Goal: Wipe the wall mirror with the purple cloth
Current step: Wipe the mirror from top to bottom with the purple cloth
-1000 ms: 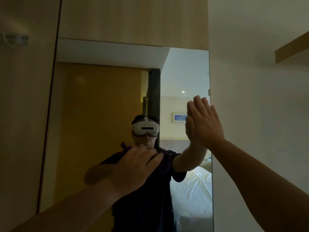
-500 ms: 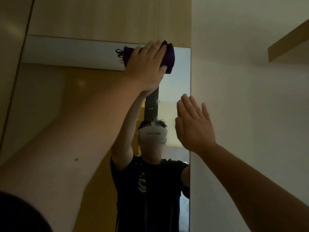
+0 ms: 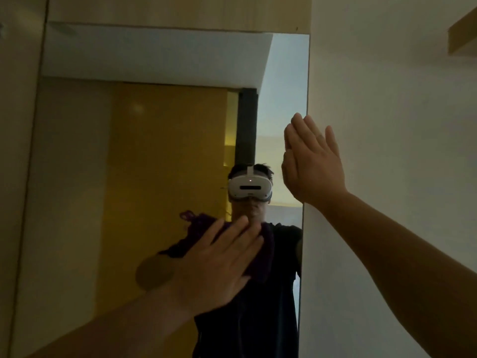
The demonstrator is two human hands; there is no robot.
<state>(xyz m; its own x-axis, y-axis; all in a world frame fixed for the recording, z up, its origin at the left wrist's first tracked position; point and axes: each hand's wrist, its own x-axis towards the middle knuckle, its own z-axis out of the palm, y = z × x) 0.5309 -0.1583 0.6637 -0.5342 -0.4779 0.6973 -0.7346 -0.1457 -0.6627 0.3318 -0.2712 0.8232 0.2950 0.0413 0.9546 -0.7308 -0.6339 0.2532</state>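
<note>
Right now the left hand (image 3: 219, 264) lies flat on the crumpled purple cloth (image 3: 260, 257), fingers straight and spread, pressing it against the tall frameless wall mirror (image 3: 103, 202). Cloth sits on the lower-middle part of the glass, toward the right edge, mostly hidden under the palm; purple folds stick out past the fingertips on the right and a frayed bit pokes out at upper left of the hand. Left hand is motion-blurred, forearm comes in from bottom left.

Right hand (image 3: 313, 164) is open, fingers straight and together, held upright and flat at the mirror's right edge where glass meets the plain white wall (image 3: 387, 125). Palm appears to rest against that edge; exact contact can't be told. It holds nothing. Right forearm runs in from the lower right.

Mirror is set between a light wooden panel (image 3: 15, 151) on the left and the white wall on the right, with more wood panelling (image 3: 180, 11) above its top edge. Reflection shows a person in a dark T-shirt wearing a white headset (image 3: 249, 189), a yellow-brown surface behind, a white ceiling band and a dark vertical post. A wooden shelf edge (image 3: 462, 32) juts from the wall at upper right. Lighting is dim.
</note>
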